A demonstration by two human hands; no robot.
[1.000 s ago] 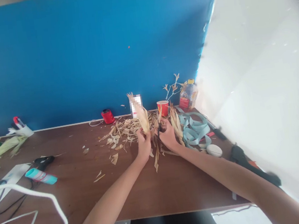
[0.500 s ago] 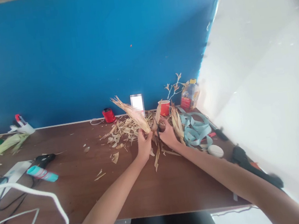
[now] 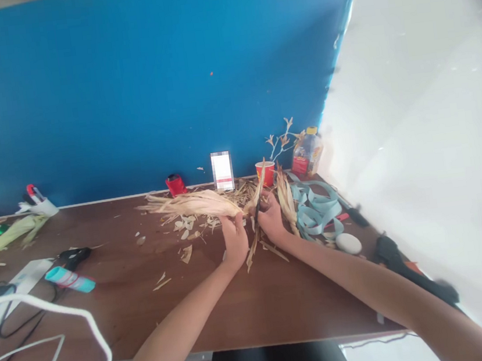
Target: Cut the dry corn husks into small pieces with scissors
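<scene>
My left hand (image 3: 235,241) pinches the base of a dried corn husk (image 3: 195,204), whose frayed end points left above the table. My right hand (image 3: 273,221) is closed around what looks like a pair of scissors (image 3: 257,206); only a thin dark part shows. The scissors are close to the husk's base, beside an upright loose husk strip (image 3: 261,181). Whether the blades touch the husk I cannot tell. Dry husk scraps (image 3: 187,225) lie behind and below both hands. Just right of my right hand stands another dried husk bundle (image 3: 285,195).
Coiled light-blue ribbon (image 3: 317,209), a round white object (image 3: 348,243) and a dark glue gun (image 3: 403,266) lie at right. Behind are a red paper cup (image 3: 266,173), a bottle (image 3: 306,155) and a red spool (image 3: 175,185). A white cable (image 3: 82,314) loops at left.
The husk in my left hand has swung down to the left, from slanting upward to nearly level. My left wrist has turned with it. The right hand has barely moved.
</scene>
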